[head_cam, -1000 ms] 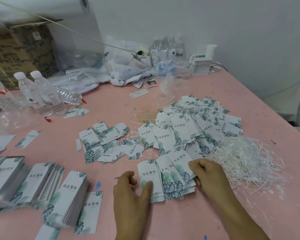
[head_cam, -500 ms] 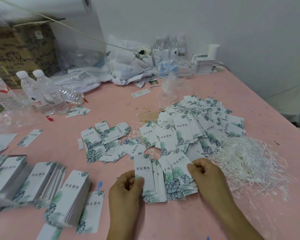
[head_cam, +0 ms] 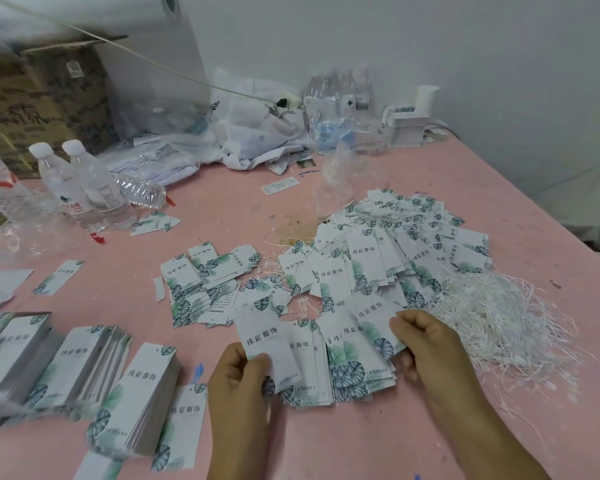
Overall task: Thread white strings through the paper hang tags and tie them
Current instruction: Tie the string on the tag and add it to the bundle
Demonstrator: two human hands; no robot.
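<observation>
Both hands have shifted: the left hand (head_cam: 238, 379) has peeled one hang tag (head_cam: 265, 342) off the fanned stack (head_cam: 347, 368) near the table's front edge and pinches it raised, while the right hand (head_cam: 426, 344) grips the stack's far side. Threading can start; the white strings (head_cam: 492, 320) lie just right.

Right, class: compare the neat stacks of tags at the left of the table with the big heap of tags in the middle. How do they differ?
The stacked tags stand in tidy, squared-off blocks, while the heaped tags lie scattered and overlapping at all angles. The stacked tags show no strings; thin white strings run among the heaped tags. Both carry the same white face with green leaf print and rest on the pink table.
</observation>
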